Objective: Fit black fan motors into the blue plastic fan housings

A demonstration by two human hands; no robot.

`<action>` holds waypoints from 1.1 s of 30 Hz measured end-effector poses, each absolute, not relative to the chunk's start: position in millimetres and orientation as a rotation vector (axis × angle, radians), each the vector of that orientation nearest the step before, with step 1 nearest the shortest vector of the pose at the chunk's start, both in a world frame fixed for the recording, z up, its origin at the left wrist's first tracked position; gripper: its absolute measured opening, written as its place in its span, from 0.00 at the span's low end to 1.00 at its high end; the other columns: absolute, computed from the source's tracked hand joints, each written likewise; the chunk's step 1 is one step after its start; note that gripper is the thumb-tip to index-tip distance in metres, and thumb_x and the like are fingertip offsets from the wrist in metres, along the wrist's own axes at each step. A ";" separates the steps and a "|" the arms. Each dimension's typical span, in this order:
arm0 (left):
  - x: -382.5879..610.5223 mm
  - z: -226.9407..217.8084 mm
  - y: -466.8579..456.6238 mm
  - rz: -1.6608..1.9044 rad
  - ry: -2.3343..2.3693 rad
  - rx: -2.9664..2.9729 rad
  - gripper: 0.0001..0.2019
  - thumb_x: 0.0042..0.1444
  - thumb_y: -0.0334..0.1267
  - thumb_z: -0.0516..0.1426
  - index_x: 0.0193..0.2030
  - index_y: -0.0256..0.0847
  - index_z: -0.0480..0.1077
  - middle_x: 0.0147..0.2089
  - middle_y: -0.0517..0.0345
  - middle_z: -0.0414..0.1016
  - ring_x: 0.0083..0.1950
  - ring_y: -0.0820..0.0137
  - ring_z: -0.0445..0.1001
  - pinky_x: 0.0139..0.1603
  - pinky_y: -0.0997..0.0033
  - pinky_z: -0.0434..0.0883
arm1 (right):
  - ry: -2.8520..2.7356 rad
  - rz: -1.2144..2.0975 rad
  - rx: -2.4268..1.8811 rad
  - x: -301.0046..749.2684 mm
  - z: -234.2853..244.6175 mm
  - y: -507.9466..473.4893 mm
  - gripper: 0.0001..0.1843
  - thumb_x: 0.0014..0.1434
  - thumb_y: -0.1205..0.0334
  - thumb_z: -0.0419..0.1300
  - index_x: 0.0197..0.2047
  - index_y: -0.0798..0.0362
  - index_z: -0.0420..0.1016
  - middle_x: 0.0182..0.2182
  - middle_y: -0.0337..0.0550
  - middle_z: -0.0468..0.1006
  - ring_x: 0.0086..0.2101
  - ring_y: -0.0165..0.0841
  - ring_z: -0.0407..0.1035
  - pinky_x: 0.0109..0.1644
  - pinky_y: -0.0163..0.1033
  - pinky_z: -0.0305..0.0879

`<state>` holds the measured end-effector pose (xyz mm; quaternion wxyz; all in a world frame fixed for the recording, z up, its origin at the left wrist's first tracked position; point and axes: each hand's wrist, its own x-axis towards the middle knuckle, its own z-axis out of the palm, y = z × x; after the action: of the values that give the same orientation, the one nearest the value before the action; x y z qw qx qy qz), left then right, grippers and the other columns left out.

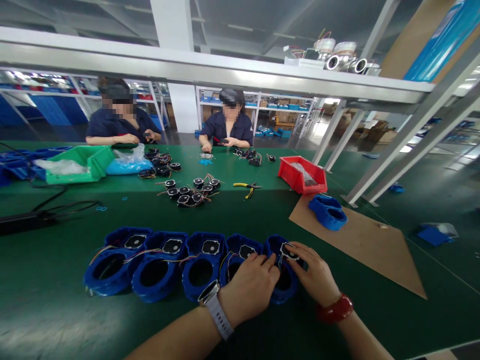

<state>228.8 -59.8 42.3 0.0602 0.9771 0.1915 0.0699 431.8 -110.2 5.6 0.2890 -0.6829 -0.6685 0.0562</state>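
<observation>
My right hand (315,275) grips a small black motor (289,251) with a silvery edge, at the upper recess of the rightmost blue plastic housing (271,244). Thumb and fingers sit on either side of it. My left hand (249,287) is closed over the near side of that housing, fingertips by the motor's thin wires (281,261); what they pinch is hidden. Further left stands a row of similar blue housings (152,292), each with a black motor (210,247) in its upper recess and wires trailing across.
Loose motors (183,191), yellow-handled pliers (245,187) and a red bin (300,175) lie beyond the row. Another blue housing (328,212) rests on cardboard (375,252). Two people sit opposite, near a green bin (95,162). A metal shelf (225,72) spans overhead.
</observation>
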 end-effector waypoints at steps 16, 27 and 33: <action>228.5 37.1 -64.5 0.295 0.584 2.946 0.18 0.62 0.31 0.45 0.55 0.28 0.66 0.62 0.40 0.63 0.57 0.56 0.67 0.59 0.52 0.64 | -2.180 0.069 -2.095 426.9 22.6 -109.4 0.22 0.66 0.50 0.45 0.54 0.48 0.73 0.56 0.47 0.68 0.55 0.46 0.61 0.59 0.63 0.56; 69.4 40.3 -62.9 0.600 1.544 2.610 0.25 0.62 0.48 0.52 0.65 0.49 0.55 0.71 0.53 0.45 0.71 0.53 0.43 0.65 0.35 0.45 | -2.085 0.141 -1.898 431.9 -31.7 -113.2 0.38 0.60 0.36 0.45 0.66 0.49 0.56 0.65 0.48 0.53 0.61 0.52 0.50 0.58 0.68 0.57; -18.7 8.7 -54.5 0.340 1.955 2.435 0.30 0.57 0.56 0.55 0.65 0.55 0.55 0.68 0.48 0.52 0.67 0.47 0.53 0.60 0.29 0.49 | -2.168 0.166 -1.738 421.6 -33.3 -102.0 0.32 0.61 0.39 0.47 0.66 0.39 0.54 0.65 0.39 0.54 0.62 0.53 0.47 0.57 0.69 0.58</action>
<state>-18.7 -54.5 8.7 0.0004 0.7751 0.6225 0.1081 421.6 -102.0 -33.3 0.1783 -0.6143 -0.7664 0.0589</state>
